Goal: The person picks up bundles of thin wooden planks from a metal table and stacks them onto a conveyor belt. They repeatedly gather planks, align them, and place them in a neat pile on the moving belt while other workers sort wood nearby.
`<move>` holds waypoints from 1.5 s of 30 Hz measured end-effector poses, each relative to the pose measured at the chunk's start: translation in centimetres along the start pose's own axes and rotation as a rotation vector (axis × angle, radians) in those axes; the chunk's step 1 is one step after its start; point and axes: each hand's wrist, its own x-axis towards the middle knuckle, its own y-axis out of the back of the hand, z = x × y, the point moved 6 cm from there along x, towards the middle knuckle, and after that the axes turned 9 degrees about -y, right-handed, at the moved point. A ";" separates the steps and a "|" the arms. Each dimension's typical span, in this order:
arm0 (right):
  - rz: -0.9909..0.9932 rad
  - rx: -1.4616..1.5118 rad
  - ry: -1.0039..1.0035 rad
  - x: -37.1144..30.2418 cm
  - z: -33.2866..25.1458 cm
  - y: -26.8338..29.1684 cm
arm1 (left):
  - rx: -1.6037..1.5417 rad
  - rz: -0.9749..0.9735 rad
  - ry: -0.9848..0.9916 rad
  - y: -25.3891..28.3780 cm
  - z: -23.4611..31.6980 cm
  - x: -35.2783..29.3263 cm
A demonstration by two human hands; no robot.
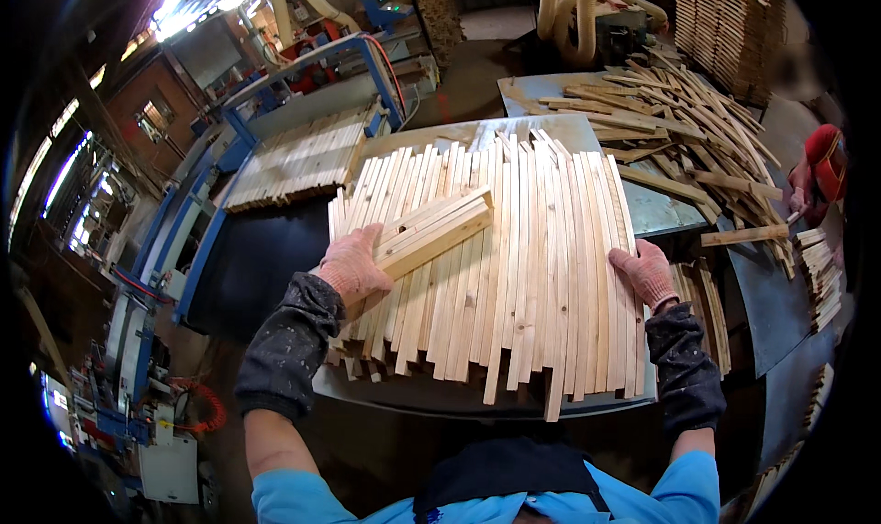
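Pale wooden strips (541, 276) lie side by side in a wide layer on the table in front of me, their near ends uneven. My left hand (353, 265), in a pinkish knit glove, is closed round the near end of a small bundle of wooden strips (440, 232). This bundle slants across the left part of the layer, its far end pointing right. At the layer's right edge, my gloved right hand (645, 273) grips the outermost strips, thumb on top. Its other fingers are partly hidden along the side.
A blue-framed machine (381, 79) with a dark belt stands left, bearing a panel of strips (298, 157). Loose wooden slats (679, 129) are heaped on a metal table at the right. Beyond them sits a person in red (821, 171). Stacked wood (730, 33) rises at the back right.
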 end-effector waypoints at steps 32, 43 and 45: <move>0.216 0.046 0.145 -9.1 -0.2 2.0 | -0.993 0.428 -0.415 7.9 -8.9 5.2; 0.509 0.511 -0.071 -31.4 16.0 3.1 | -1.095 -0.185 -0.938 5.3 16.1 -0.4; 0.519 0.685 -0.210 -35.0 19.6 2.6 | -0.991 -0.259 -1.011 5.3 20.9 -1.8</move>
